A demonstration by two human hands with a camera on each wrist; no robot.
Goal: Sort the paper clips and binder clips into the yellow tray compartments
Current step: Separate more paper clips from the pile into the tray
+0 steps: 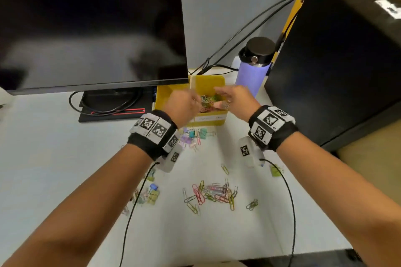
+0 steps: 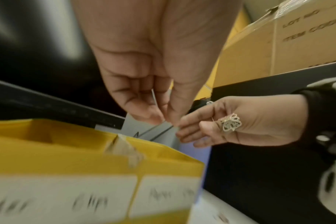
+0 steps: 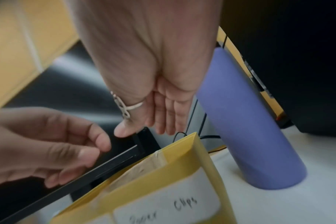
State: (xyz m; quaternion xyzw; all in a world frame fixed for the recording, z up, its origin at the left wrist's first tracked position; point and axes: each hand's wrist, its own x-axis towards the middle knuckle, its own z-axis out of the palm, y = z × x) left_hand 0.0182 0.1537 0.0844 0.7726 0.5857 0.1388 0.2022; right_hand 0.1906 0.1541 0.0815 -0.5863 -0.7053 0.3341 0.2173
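Note:
The yellow tray [image 1: 211, 123] stands behind the loose clips, with white labels on its front wall [image 2: 67, 159] [image 3: 201, 151]. Coloured paper clips [image 1: 207, 102] lie in its right compartment. My left hand [image 1: 195, 102] hovers over it with fingers curled and tips bunched [image 2: 163, 119]; a thin pale paper clip wire [image 2: 154, 97] shows between them. My right hand [image 1: 221, 93], wearing a ring, hangs over the same compartment with straight fingers [image 3: 163, 121] and holds nothing. More paper clips [image 1: 213, 195] and pastel binder clips [image 1: 192, 135] [image 1: 153, 193] lie on the desk.
A dark monitor [image 1: 86, 28] on its stand overhangs the tray's left side. A purple bottle [image 1: 252, 71] [image 3: 249, 121] stands right of the tray, and a black computer tower [image 1: 336, 60] beyond it. One green binder clip [image 1: 274, 171] lies apart. Cables run behind.

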